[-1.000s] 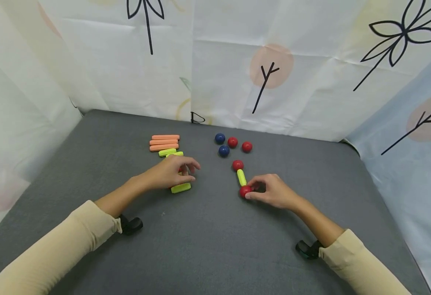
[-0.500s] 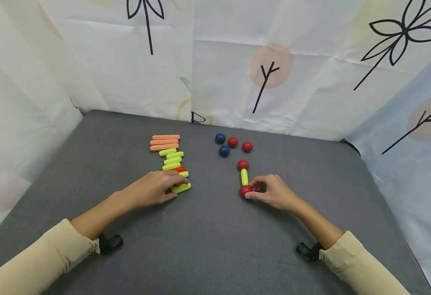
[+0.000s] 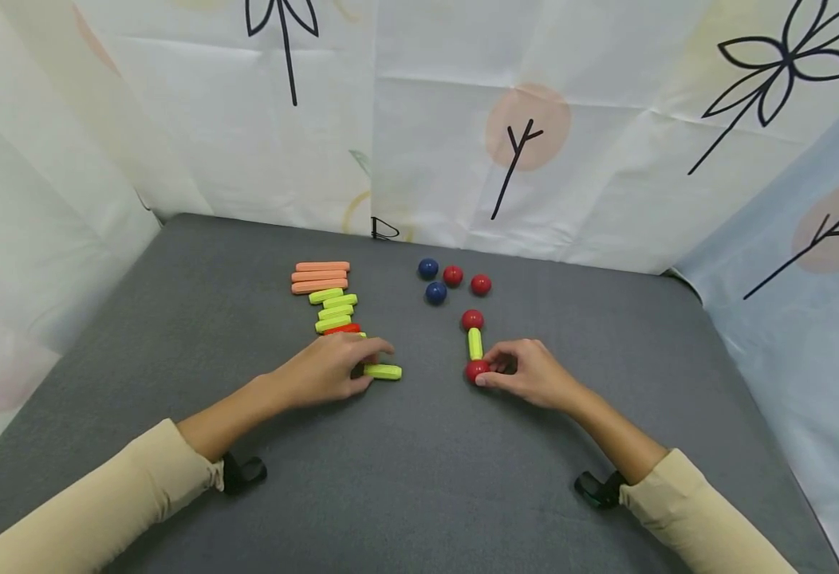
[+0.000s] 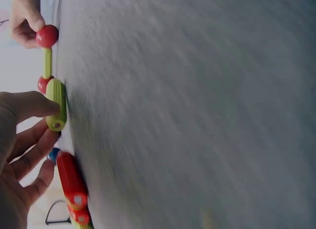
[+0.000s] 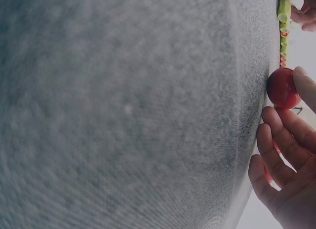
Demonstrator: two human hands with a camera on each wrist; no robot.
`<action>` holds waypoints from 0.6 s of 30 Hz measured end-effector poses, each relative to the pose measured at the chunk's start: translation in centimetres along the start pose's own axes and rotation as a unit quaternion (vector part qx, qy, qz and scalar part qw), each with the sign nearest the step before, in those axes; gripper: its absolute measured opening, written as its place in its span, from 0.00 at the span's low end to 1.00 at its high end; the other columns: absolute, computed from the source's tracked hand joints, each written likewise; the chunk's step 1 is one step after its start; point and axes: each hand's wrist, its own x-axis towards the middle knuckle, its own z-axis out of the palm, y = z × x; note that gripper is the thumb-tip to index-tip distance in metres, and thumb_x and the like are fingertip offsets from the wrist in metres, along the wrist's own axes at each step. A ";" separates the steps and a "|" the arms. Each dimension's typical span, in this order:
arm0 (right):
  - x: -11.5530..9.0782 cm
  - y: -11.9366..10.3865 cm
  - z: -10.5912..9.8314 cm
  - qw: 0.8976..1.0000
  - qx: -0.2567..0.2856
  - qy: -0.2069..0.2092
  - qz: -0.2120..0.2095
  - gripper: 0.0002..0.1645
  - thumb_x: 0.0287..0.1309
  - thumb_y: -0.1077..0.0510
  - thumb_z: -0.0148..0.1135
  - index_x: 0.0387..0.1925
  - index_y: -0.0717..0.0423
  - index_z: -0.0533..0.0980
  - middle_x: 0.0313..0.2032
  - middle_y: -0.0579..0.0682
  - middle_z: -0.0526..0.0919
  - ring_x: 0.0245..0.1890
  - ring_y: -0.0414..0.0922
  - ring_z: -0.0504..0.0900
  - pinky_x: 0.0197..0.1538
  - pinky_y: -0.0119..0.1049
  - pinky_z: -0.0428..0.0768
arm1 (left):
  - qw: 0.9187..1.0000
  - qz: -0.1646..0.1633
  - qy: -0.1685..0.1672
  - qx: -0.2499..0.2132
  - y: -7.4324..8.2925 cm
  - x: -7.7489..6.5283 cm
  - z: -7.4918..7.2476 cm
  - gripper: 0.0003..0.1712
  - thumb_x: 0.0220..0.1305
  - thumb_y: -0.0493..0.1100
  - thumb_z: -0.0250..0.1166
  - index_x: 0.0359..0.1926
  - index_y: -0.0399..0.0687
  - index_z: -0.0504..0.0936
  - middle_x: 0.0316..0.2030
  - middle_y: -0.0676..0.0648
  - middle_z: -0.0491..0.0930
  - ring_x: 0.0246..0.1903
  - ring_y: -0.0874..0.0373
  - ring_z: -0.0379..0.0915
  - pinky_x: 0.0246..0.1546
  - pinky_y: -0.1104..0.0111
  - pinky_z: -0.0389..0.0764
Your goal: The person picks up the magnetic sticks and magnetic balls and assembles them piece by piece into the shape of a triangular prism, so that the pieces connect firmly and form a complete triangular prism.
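Note:
In the head view my right hand (image 3: 534,373) pinches a red ball (image 3: 475,372) between thumb and fingertips. A short yellow-green rod (image 3: 474,344) runs from that ball to a second red ball (image 3: 472,320) farther back. My left hand (image 3: 333,368) holds another yellow-green rod (image 3: 385,371), whose right end sticks out past the fingers toward the balls. The left wrist view shows this ribbed rod (image 4: 57,105) under the thumb, a small round spot in its near end. There a red rod (image 4: 72,177) lies below the left fingers.
Behind the left hand, several yellow-green rods (image 3: 336,312) and a red rod (image 3: 343,328) lie in a column. Orange rods (image 3: 319,285) lie beyond them. Two blue balls (image 3: 435,293) and two red balls (image 3: 480,285) sit at the back. Patterned white cloth (image 3: 448,159) hangs behind the grey table (image 3: 419,478).
The left hand dropped back to the near end of the rod column, took hold of a yellow-green rod and moved it right. The far red ball swung slightly right; the right hand stayed put.

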 end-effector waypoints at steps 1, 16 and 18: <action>0.0 0.0 0.0 1.000 0.002 -0.001 0.000 0.14 0.56 0.51 0.74 0.38 0.56 0.84 0.31 0.42 0.82 0.32 0.39 0.77 0.35 0.32 0.76 | 1.000 -0.009 -0.003 -0.024 0.1 0.3 0.2 0.24 0.58 0.35 0.70 0.57 0.47 0.79 0.38 0.55 0.81 0.36 0.63 0.74 0.38 0.67 0.78; 0.0 0.2 -0.1 1.000 -0.001 -0.007 0.009 0.15 0.56 0.51 0.74 0.39 0.57 0.84 0.31 0.42 0.82 0.32 0.40 0.77 0.35 0.32 0.76 | 0.979 -0.047 0.019 -0.196 1.4 5.8 3.2 0.24 0.61 0.34 0.69 0.58 0.39 0.75 0.39 0.52 0.83 0.40 0.63 0.78 0.47 0.67 0.80; 0.0 0.2 -0.1 1.000 0.001 -0.007 0.007 0.15 0.56 0.51 0.74 0.39 0.57 0.84 0.31 0.42 0.82 0.32 0.40 0.78 0.36 0.32 0.77 | 0.979 -0.044 0.022 -0.197 1.5 6.5 3.4 0.24 0.62 0.34 0.69 0.58 0.39 0.75 0.40 0.52 0.84 0.40 0.63 0.78 0.47 0.67 0.80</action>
